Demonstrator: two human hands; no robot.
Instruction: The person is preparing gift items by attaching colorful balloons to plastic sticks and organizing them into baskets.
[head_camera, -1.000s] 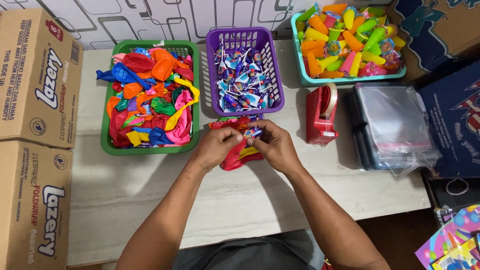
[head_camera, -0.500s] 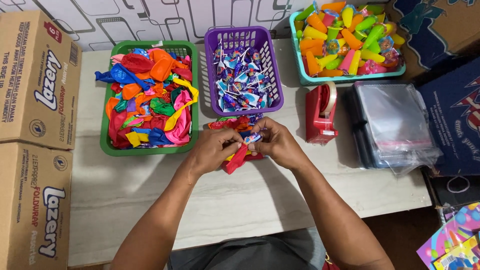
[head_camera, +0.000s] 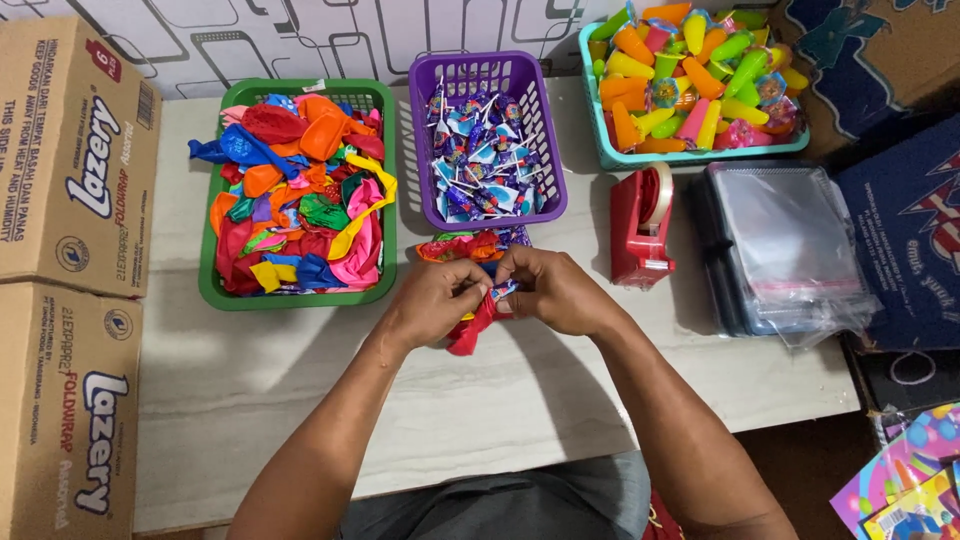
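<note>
Centrally, both sets of fingertips meet over a small wrapped sweet (head_camera: 503, 290), which sits pinched between them at the middle of the work area. The left hand (head_camera: 435, 300) has its fingers curled closed on the near-left side of the bundle; the right hand (head_camera: 552, 292) has its fingers closed from the right, thumb and forefinger bearing on the same spot. Neither hand is nearer than the other: the grip point lies midway between them.

Below the fingertips hangs a red balloon (head_camera: 472, 330), limp and uninflated. Its long axis runs from the pinch point down and to the left, toward the person, with the free end resting on the pale table (head_camera: 300, 400). Beyond the knuckles, on the far side, lies a clear packet with red and orange contents (head_camera: 465, 245), touching or nearly touching the hands; the exact contact is hidden.

Further out, directly behind the hands, stands a purple basket (head_camera: 547, 180) of wrapped lollipops. A green basket (head_camera: 210, 290) of mixed balloons stands to the left of it, and a teal basket (head_camera: 600, 140) of coloured toys to the far right. A red tape dispenser (head_camera: 638, 225) sits just right of the right hand, with a stack of clear bags (head_camera: 780, 250) beyond it. Cardboard boxes (head_camera: 70, 200) line the left edge.
</note>
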